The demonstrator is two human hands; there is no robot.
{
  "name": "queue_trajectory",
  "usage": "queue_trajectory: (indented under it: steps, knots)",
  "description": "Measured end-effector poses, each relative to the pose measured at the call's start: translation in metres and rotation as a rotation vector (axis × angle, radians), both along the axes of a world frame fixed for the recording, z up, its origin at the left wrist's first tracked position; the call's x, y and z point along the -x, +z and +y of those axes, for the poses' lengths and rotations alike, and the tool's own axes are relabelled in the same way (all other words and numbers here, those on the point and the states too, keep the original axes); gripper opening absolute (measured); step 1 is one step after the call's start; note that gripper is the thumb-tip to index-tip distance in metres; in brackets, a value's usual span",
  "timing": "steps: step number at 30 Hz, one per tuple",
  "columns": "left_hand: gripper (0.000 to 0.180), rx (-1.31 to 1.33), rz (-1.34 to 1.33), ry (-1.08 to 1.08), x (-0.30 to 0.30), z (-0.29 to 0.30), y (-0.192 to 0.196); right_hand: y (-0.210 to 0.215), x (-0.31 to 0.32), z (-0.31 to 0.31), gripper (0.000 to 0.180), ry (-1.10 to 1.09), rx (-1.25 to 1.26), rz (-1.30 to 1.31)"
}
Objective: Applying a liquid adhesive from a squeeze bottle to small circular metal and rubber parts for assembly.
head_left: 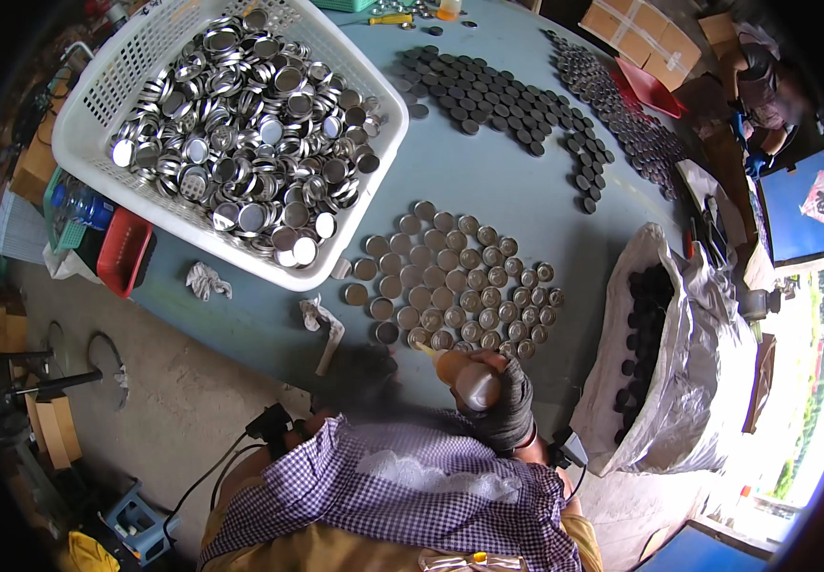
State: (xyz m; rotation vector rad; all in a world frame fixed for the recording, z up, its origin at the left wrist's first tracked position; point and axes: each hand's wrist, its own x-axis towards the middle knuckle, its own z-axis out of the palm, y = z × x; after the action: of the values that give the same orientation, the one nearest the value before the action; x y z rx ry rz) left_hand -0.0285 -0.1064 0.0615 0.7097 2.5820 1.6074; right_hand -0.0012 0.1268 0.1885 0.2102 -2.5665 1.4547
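Right hand (507,405), dark knit glove: fingers wrapped fully around 1 orange plastic squeeze bottle (460,374), nozzle touching round silver metal caps (455,286). Left hand: out of sight.

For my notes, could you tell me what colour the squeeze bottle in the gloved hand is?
Orange, with a pale base: the squeeze bottle in the right hand, head view.

- A white plastic basket (97,114) sat at the table's far left, heaped with shiny metal lids.
- Dark round caps (488,95) lay in rows further back, well apart from it.
- A big plastic sack (689,381) of black caps slumped at the right edge.
- Two crumpled rags (207,281) lay just beside the basket.
- A red tray (124,253) stood below the table's left side.
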Motion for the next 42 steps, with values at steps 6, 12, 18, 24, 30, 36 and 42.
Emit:
queue_trajectory:
  steps: [6, 12, 18, 24, 30, 36, 42]
  knots:
    - [0.027, 0.280, 0.389, 0.190, 0.012, 0.002, 0.032, 0.006, 0.007, -0.003, 0.052, -0.012, -0.037, 0.006]
    - [0.025, 0.259, 0.377, 0.167, 0.014, 0.001, 0.043, 0.003, 0.018, 0.000, 0.056, -0.016, -0.068, -0.012]
    - [0.022, 0.238, 0.364, 0.184, 0.015, 0.001, 0.046, -0.010, 0.030, -0.002, 0.058, 0.003, -0.068, 0.017]
    - [0.023, 0.229, 0.366, 0.174, 0.014, 0.002, 0.045, -0.010, 0.034, -0.003, 0.059, 0.002, -0.095, -0.004]
    - [0.024, 0.265, 0.361, 0.168, 0.013, 0.002, 0.046, -0.011, 0.028, 0.002, 0.058, 0.014, -0.082, -0.012]
    - [0.026, 0.301, 0.368, 0.148, 0.014, 0.001, 0.047, -0.010, 0.021, 0.002, 0.058, 0.040, -0.078, 0.002]
    - [0.030, 0.321, 0.382, 0.164, 0.011, 0.001, 0.036, -0.011, 0.023, 0.000, 0.059, 0.071, -0.083, 0.027]
